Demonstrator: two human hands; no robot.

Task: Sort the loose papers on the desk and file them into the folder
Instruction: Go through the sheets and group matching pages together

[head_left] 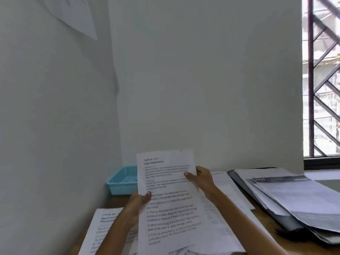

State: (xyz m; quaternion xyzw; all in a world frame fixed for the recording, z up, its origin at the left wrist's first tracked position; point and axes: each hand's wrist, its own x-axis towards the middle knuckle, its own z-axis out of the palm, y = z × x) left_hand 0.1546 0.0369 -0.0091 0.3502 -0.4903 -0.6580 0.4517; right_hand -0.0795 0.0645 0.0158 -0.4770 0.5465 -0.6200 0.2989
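1. White printed sheet (169,196) is held up above the wooden desk (265,234), tilted back toward the camera; heading text reads "Desk Organization" (smaller print is blurred).
2. Left hand (137,205) is seen at the sheet's left edge, about halfway down. Its thumb is laid over the front of the sheet and the fingers pass behind it, so the sheet is pinched.
3. Right hand (202,179) is seen at the sheet's right edge, higher than the left hand. Its thumb is pressed on the front and the fingers are curled round the back, so the same sheet is gripped.
4. Below and left of the held sheet, another printed page (103,229) is lying flat on the desk, partly covered by the left forearm.
5. Directly behind and right of the held sheet, further loose white pages (220,199) are spread on the desk.
6. Well right of the held sheet, a dark folder (261,203) is lying open, with a stack of grey-printed papers (301,203) resting on it (whether they are clipped in cannot be told).
7. Left of the held sheet, by the wall corner, a light-blue plastic tray (122,179) is standing on the desk.
8. Far right of the sheet, a barred window (322,76) is noted.
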